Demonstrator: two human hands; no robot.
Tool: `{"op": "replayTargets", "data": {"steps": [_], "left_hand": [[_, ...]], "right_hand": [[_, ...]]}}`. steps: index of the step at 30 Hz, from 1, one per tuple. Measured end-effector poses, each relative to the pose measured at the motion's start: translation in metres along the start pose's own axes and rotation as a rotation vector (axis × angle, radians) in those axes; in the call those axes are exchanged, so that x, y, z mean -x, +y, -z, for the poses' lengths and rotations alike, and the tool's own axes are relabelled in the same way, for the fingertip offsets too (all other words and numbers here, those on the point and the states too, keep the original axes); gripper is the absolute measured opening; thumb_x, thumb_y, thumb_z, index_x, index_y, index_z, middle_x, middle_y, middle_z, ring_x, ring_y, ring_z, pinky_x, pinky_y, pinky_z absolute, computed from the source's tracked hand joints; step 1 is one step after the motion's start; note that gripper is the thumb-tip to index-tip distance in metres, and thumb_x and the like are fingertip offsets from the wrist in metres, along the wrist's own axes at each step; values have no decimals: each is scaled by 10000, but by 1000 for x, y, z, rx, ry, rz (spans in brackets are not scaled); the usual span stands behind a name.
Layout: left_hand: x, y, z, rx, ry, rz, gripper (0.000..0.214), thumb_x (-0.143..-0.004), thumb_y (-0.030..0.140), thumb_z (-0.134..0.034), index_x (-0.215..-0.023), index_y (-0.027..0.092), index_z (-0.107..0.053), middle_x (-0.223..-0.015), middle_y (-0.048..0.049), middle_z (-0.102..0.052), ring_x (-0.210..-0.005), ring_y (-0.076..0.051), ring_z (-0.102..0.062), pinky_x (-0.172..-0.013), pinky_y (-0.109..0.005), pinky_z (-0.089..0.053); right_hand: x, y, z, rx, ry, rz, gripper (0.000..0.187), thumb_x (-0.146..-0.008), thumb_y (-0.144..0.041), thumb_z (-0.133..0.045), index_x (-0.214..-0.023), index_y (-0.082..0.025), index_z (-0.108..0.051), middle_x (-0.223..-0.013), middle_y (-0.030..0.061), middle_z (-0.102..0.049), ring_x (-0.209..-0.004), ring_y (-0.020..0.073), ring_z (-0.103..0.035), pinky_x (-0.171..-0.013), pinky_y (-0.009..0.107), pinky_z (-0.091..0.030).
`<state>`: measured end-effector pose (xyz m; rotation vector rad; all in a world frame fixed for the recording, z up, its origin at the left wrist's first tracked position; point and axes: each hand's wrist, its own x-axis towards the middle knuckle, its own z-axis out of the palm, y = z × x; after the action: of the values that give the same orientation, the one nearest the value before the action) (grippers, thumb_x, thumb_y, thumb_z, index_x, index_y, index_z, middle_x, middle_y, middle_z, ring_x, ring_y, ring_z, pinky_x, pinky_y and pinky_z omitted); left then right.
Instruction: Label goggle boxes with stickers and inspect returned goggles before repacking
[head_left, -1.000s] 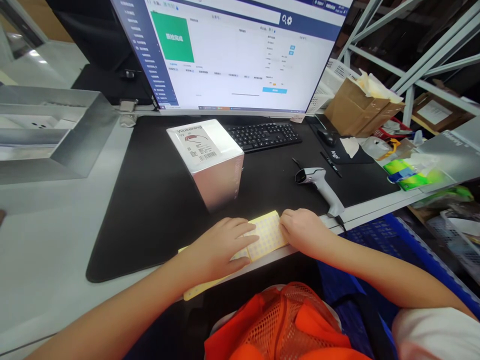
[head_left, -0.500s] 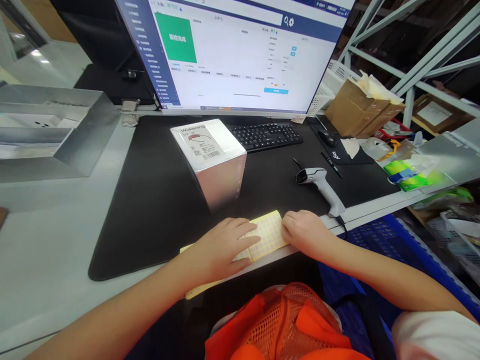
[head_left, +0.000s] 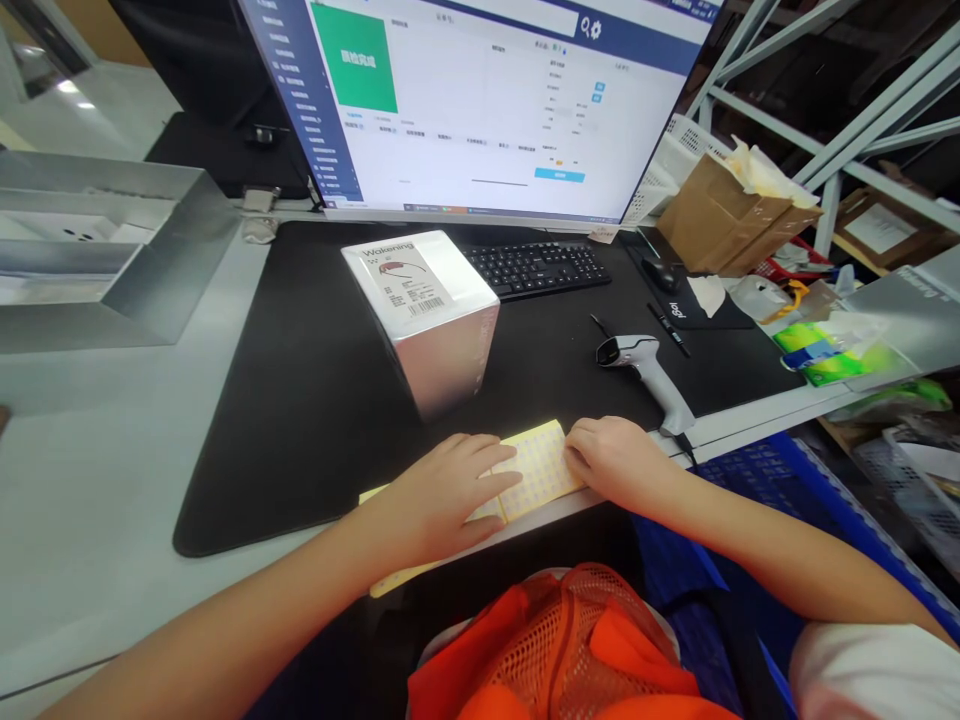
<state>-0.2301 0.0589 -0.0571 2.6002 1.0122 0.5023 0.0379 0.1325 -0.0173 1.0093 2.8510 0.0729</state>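
A yellow sheet of small stickers (head_left: 538,465) lies at the near edge of the black desk mat (head_left: 315,400). My left hand (head_left: 439,495) rests flat on the sheet's left part, fingers stretched out. My right hand (head_left: 611,460) sits at the sheet's right edge with its fingers curled down onto it; whether they pinch a sticker is hidden. A silver box with a barcode label (head_left: 427,315) stands on the mat just beyond the sheet.
A handheld barcode scanner (head_left: 649,375) lies right of the box. Behind are a keyboard (head_left: 536,268), a large monitor (head_left: 480,100) and a mouse (head_left: 661,272) on its pad. A metal tray (head_left: 112,250) stands at far left, cardboard boxes (head_left: 720,215) and clutter at right.
Both hands stay on the sticker sheet with almost no movement. The camera has shifted slightly, so the scene sits a little to the right.
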Motion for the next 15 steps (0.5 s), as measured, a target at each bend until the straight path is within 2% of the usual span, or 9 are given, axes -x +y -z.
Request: {"op": "replayTargets", "data": {"steps": [9,15], "left_hand": [[0,-1,-2,-1,1,6,456,-874,309,-726,-1309,226,-616,-1438,-122,-566,-1290,-350,-512,-1046,-530,-452],[2,-1,-3,-5,-3,12,466,-876,320,-731,-1318,230,-610,-1445,-113,-565,-1296,-344,-509,-1055,-520,-448]], "right_hand": [[1,-6,-3,77,-28,29,197,-914,-146,-564,-753,-144,-677,-754,73,-680,-669,197,-615,-631,352,-315],[3,2,-1,-60,0,-57,225,-953,-193,-550,-797,-160,-708,-806,38,-704,-707,177,-637,-701,323,-378]]}}
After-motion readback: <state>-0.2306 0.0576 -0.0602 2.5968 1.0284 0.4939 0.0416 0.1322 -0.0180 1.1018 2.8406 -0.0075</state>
